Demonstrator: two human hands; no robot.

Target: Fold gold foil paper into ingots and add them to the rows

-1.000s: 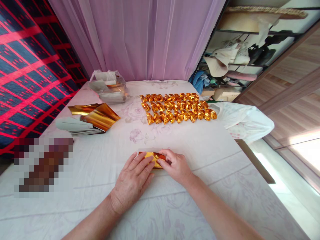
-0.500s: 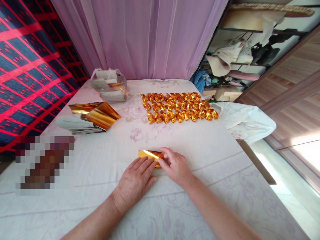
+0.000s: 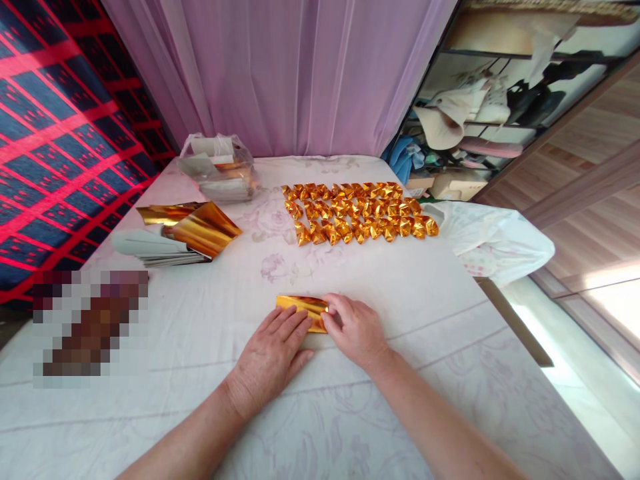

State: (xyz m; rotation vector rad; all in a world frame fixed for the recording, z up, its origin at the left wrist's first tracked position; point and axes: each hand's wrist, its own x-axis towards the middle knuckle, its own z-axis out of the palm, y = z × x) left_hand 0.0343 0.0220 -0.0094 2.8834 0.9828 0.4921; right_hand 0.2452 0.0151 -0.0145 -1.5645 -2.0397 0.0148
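The left hand (image 3: pixel 267 357) is lying open, pressing a gold foil strip (image 3: pixel 301 308) flat against the tabletop (image 3: pixel 400 300) to steady it. The right hand (image 3: pixel 357 331) is pinching the strip's end. Finished gold pieces (image 3: pixel 357 213) are lying in rows beyond.

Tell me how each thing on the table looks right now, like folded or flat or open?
gold paper strip: folded narrow, lying flat, pressed under both hands.
left hand: palm down, fingers flat on the strip.
right hand: fingertips pressing the strip's right end.
folded gold pieces: finished, set in neat rows.
stack of gold sheets: unfolded, top sheets curling up.
clear plastic bag: open, with paper inside.
white plastic bag: crumpled at the table's edge.
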